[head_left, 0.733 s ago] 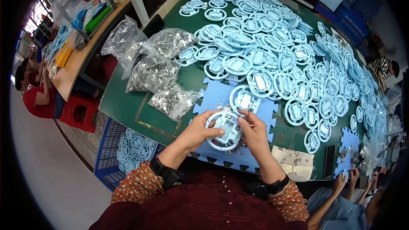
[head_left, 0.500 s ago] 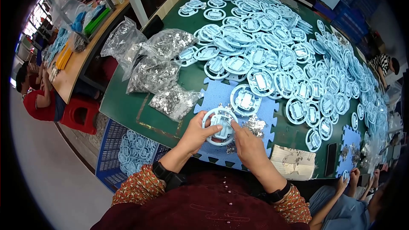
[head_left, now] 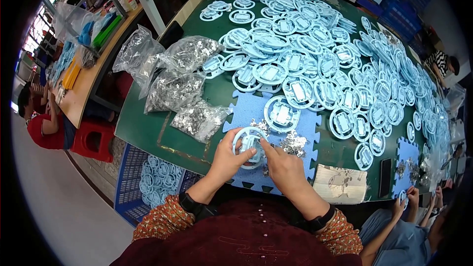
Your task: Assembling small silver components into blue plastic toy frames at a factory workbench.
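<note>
My left hand (head_left: 226, 157) grips a light blue round plastic part (head_left: 250, 143) by its left side, thumb over the front. The part has a ring-shaped rim and a crossing frame inside, and it is tilted up toward me. My right hand (head_left: 287, 168) is at its right side with curled fingers, the index fingertip on the rim; anything small in that hand is hidden. Beneath both hands lies a blue foam mat (head_left: 246, 107). On it are a pile of small silvery metal pieces (head_left: 294, 144) and another light blue round part (head_left: 282, 113).
A large heap of light blue round parts (head_left: 295, 64) covers the green table's (head_left: 143, 128) far side. Clear bags of metal pieces (head_left: 177, 91) sit left. A blue crate (head_left: 123, 182) of parts stands below the edge. Cardboard (head_left: 340, 183) and a phone (head_left: 384, 177) lie right, near a co-worker's hands (head_left: 406, 201).
The held round part has turned slightly between my hands, and my right index finger has shifted a little up along its rim. The whole view has moved slightly.
</note>
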{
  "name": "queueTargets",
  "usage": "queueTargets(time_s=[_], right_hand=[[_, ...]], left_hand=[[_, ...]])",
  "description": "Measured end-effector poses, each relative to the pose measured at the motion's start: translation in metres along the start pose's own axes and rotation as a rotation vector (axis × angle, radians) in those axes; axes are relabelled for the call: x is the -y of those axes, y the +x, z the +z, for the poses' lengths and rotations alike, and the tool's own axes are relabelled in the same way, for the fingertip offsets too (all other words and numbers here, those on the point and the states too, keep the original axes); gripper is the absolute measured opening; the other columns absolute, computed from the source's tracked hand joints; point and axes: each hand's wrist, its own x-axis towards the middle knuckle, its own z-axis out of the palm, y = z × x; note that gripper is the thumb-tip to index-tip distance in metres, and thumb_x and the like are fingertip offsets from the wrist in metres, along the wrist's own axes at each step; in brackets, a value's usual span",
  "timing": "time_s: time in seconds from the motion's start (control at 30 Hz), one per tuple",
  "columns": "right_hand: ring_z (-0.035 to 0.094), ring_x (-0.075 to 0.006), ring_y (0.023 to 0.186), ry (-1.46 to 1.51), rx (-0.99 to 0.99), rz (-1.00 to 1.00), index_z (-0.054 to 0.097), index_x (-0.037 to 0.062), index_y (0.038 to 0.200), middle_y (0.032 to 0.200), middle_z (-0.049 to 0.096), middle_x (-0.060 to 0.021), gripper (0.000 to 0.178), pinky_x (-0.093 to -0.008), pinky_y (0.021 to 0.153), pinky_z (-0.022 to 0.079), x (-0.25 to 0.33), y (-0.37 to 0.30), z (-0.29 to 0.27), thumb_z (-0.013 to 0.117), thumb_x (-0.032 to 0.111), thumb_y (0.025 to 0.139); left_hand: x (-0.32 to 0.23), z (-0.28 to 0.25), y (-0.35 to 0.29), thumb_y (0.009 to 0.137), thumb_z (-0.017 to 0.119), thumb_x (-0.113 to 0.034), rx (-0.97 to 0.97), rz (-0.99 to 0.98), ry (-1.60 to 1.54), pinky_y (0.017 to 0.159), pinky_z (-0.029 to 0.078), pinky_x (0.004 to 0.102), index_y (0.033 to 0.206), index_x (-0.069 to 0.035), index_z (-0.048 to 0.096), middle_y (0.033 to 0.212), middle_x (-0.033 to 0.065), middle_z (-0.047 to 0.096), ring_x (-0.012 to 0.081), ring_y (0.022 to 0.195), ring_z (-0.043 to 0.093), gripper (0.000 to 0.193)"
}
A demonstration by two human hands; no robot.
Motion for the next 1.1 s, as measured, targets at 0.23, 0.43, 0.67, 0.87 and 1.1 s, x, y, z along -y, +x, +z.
queueTargets(time_s=[0.23, 0.43, 0.67, 0.87, 1.1], right_hand=[[0.063, -0.0327, 0.057, -0.012, 0.067, 0.058, 0.057, 0.0082, 0.128, 0.075, 0.064, -0.0129, 0.042, -0.0424, 0.050, 0.051, 0.012, 0.012, -0.017, 0.059, 0.007, 0.086], [0.066, -0.0341, 0.067, -0.042, 0.214, -0.006, 0.062, 0.0041, 0.118, 0.078, 0.066, -0.0156, 0.033, -0.0430, 0.058, 0.053, 0.006, 0.022, -0.038, 0.062, 0.009, 0.086], [0.045, -0.0050, 0.047, 1.220, 0.095, 0.590, 0.065, 0.0011, 0.106, 0.065, 0.055, 0.0031, 0.022, -0.0245, 0.042, 0.037, -0.019, 0.018, -0.017, 0.062, 0.020, 0.096], [0.041, -0.0031, 0.044, 1.362, 0.053, 0.644, 0.066, 0.0012, 0.107, 0.068, 0.056, 0.0026, 0.019, -0.0202, 0.040, 0.032, -0.011, 0.014, -0.005, 0.063, 0.016, 0.095], [0.040, -0.0034, 0.045, 1.706, 0.292, 0.736, 0.066, 0.0025, 0.115, 0.071, 0.057, 0.0026, 0.025, -0.0198, 0.043, 0.032, -0.009, -0.011, -0.001, 0.063, 0.014, 0.094]], left_hand=[[0.007, 0.003, 0.000, 0.083, 0.073, -0.006, -0.055, 0.232, 0.282, 0.075, 0.055, 0.0301, 0.130, 0.000, 0.046, 0.110, 0.0125, 0.065, 0.0144, 0.094, 0.065, 0.054], [0.013, -0.002, 0.000, 0.084, 0.072, -0.005, -0.051, 0.249, 0.325, 0.077, 0.055, 0.0305, 0.132, -0.002, 0.046, 0.113, 0.0121, 0.063, 0.0153, 0.092, 0.065, 0.055], [-0.011, 0.004, 0.007, 0.082, 0.070, 0.003, 0.095, -0.022, -0.343, 0.092, 0.051, 0.0285, 0.138, -0.002, 0.043, 0.124, 0.0100, 0.056, 0.0148, 0.110, 0.057, 0.063], [-0.013, 0.005, 0.011, 0.081, 0.075, -0.012, 0.019, 0.195, 0.248, 0.078, 0.051, 0.0271, 0.127, -0.004, 0.056, 0.111, 0.0073, 0.059, 0.0142, 0.092, 0.062, 0.050], [-0.018, 0.002, -0.013, 0.078, 0.074, -0.019, 0.044, 0.309, 0.652, 0.070, 0.050, 0.0324, 0.121, -0.005, 0.061, 0.100, 0.0096, 0.056, 0.0222, 0.083, 0.060, 0.047]])
